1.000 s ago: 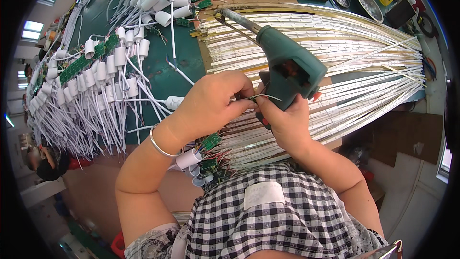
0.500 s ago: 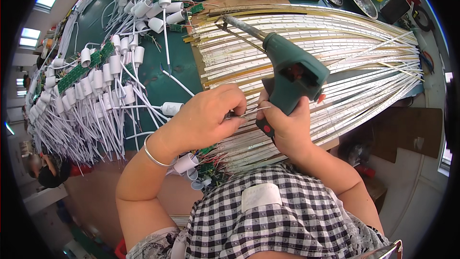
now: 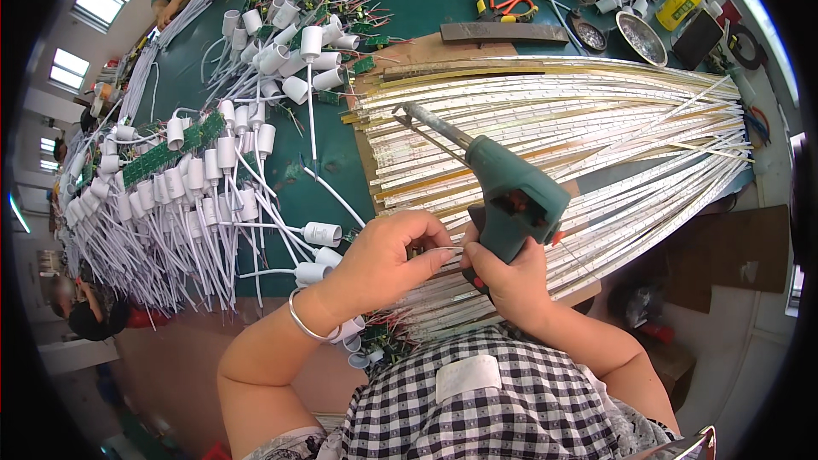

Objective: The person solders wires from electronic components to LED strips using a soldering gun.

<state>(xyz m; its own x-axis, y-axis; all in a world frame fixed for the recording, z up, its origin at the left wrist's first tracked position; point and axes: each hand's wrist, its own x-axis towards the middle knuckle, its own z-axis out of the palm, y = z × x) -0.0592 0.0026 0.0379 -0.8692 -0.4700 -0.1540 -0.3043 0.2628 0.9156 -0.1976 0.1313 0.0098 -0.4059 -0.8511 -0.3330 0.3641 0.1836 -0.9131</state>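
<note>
My right hand [image 3: 513,277] is wrapped round the grip of a dark green soldering gun [image 3: 521,192]. Its metal tip [image 3: 434,119] points up and left over a bundle of long white LED strips [image 3: 511,94]. Close beside it, my left hand [image 3: 396,251] is closed in a pinch on a thin pale wire [image 3: 445,249], whose far end reaches toward my right fingers. What else lies inside the left fingers is hidden. White lamp caps [image 3: 322,233] with cables lie just left of that hand.
Many white caps with cables [image 3: 196,179] and green circuit boards [image 3: 162,153] cover the left side. At the back are a dark bar [image 3: 503,32], orange-handled pliers [image 3: 511,4], a metal bowl [image 3: 641,38] and a yellow bottle [image 3: 680,4]. Another person's hand [image 3: 166,13] shows far left.
The whole scene sits lower in the picture as the view shifted. My hands are slightly closer together, still holding the wire and the soldering gun. Another person's arm has come into view at far left.
</note>
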